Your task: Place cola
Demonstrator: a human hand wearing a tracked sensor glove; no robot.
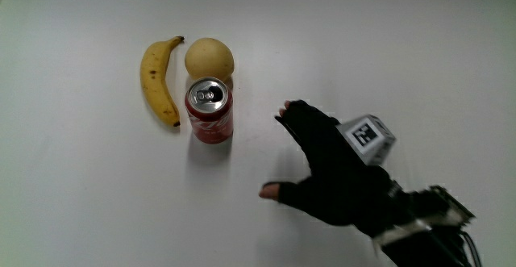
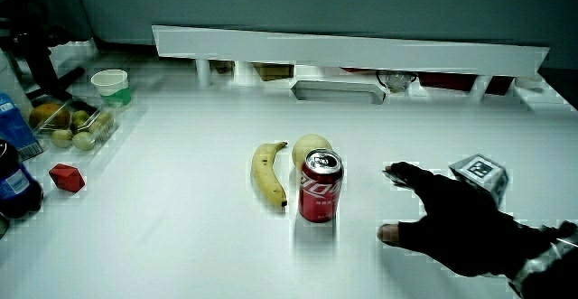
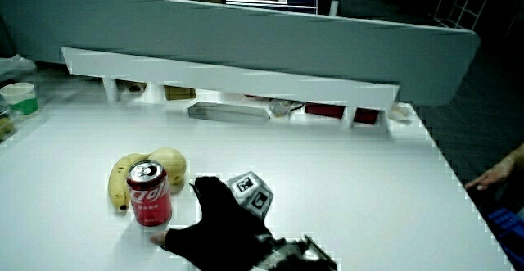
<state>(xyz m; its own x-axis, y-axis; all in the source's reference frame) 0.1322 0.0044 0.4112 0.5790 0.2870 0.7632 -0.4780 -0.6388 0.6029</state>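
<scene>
A red cola can (image 1: 210, 111) stands upright on the white table, seen in both side views (image 2: 320, 186) (image 3: 150, 194). It touches a pale round fruit (image 1: 209, 58) and stands beside a yellow banana (image 1: 158, 81). The gloved hand (image 1: 324, 167) rests beside the can, nearer to the person, fingers spread and holding nothing. A gap of bare table lies between its fingertips and the can. The patterned cube (image 1: 367, 135) sits on the hand's back. In the side views the hand (image 2: 449, 218) (image 3: 218, 224) also shows apart from the can.
A small red cube (image 2: 67, 177), a clear tray of fruit (image 2: 77, 125), a white cup (image 2: 111, 84) and dark bottles (image 2: 13, 183) stand at the table's edge in a side view. A low white partition (image 2: 352, 52) runs along the table's farther edge.
</scene>
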